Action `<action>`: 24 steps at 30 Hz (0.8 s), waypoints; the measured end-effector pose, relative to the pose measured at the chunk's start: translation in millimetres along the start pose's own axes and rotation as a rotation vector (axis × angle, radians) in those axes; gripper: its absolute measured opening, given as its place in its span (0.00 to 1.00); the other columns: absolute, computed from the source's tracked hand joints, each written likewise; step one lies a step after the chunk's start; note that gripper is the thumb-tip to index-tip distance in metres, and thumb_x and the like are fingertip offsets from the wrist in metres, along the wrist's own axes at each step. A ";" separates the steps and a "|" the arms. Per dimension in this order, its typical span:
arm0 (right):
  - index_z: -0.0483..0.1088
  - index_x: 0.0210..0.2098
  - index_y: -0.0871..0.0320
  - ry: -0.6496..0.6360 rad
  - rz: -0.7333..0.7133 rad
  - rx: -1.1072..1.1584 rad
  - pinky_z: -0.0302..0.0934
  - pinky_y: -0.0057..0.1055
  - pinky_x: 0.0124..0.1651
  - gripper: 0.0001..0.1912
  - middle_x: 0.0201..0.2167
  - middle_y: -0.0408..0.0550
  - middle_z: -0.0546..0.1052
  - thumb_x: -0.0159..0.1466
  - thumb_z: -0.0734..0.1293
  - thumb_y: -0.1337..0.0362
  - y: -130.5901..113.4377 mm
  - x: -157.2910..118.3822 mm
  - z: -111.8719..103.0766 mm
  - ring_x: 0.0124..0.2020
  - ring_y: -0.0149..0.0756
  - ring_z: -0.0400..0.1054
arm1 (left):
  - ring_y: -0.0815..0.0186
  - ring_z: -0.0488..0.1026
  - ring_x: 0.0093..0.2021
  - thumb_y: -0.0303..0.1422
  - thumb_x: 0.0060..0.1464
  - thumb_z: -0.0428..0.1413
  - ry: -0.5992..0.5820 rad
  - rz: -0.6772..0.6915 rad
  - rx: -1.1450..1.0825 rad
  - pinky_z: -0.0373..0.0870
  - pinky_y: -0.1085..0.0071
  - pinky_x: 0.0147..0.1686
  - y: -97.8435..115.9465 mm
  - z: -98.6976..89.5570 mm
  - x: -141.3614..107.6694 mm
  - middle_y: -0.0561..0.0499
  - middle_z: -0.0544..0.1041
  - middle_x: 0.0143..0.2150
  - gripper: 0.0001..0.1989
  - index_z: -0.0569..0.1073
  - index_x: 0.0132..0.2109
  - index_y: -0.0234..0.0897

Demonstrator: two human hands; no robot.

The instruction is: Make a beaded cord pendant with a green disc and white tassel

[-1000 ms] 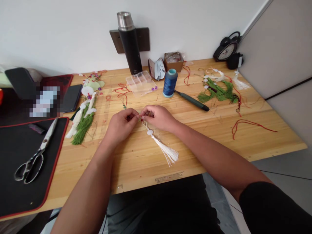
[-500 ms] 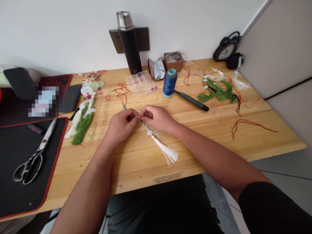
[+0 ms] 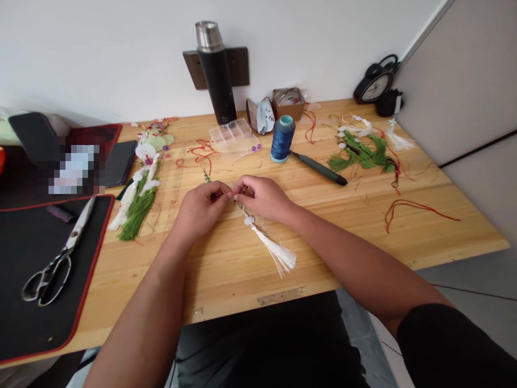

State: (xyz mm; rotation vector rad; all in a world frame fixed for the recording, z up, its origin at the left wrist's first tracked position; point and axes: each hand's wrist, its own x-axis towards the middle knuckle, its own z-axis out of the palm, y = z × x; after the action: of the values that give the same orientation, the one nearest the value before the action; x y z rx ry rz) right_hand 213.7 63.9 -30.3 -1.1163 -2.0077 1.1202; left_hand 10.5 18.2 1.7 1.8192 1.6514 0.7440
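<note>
At centre frame, the left hand (image 3: 202, 210) and right hand (image 3: 264, 198), essentially unchanged, pinch fingertip to fingertip at the looped upper end of a white tassel (image 3: 275, 250), which lies fanned on the desk (image 3: 226, 280) just below, the held detail too small to resolve.

"items noted by the wall?"
"one black flask (image 3: 218, 83), silver-topped, standing before a dark wall plate (image 3: 240, 66)."
"far right corner?"
"one black alarm clock (image 3: 376, 86), round dial, beside a small black object (image 3: 388, 103)."

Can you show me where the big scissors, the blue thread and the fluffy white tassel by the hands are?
Scissors (image 3: 75, 235): head view, on the pivot area.
Blue thread spool (image 3: 281, 141): head view, wound thread.
White tassel (image 3: 278, 251): head view, its strands.
</note>
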 end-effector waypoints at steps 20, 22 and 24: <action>0.79 0.39 0.55 0.008 0.018 0.014 0.62 0.31 0.41 0.03 0.35 0.42 0.84 0.70 0.74 0.63 -6.3 -1.0 0.2 0.35 0.34 0.74 | 0.61 0.74 0.35 0.46 0.63 0.57 -0.033 0.048 0.013 0.66 0.65 0.39 -4.1 1.7 1.3 0.51 0.82 0.34 0.16 0.81 0.36 0.40; 0.79 0.39 0.55 0.009 0.011 0.019 0.62 0.31 0.40 0.04 0.35 0.42 0.84 0.70 0.74 0.63 -6.0 -0.9 0.1 0.35 0.34 0.75 | 0.60 0.74 0.36 0.46 0.64 0.57 -0.040 0.053 0.010 0.66 0.64 0.40 -5.8 2.3 1.6 0.50 0.82 0.34 0.16 0.80 0.36 0.40; 0.79 0.39 0.55 0.009 0.006 0.015 0.62 0.31 0.40 0.04 0.35 0.42 0.84 0.71 0.74 0.63 -5.8 -0.8 -0.2 0.35 0.34 0.74 | 0.60 0.75 0.37 0.45 0.64 0.56 -0.044 0.063 0.007 0.66 0.64 0.40 -7.4 2.8 1.7 0.50 0.82 0.34 0.15 0.80 0.36 0.40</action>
State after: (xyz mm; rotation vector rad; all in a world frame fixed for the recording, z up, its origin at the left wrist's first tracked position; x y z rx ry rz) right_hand 211.9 61.6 -25.2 -1.1193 -1.9869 1.1291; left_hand 7.7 20.3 -5.5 1.8867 1.5772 0.7211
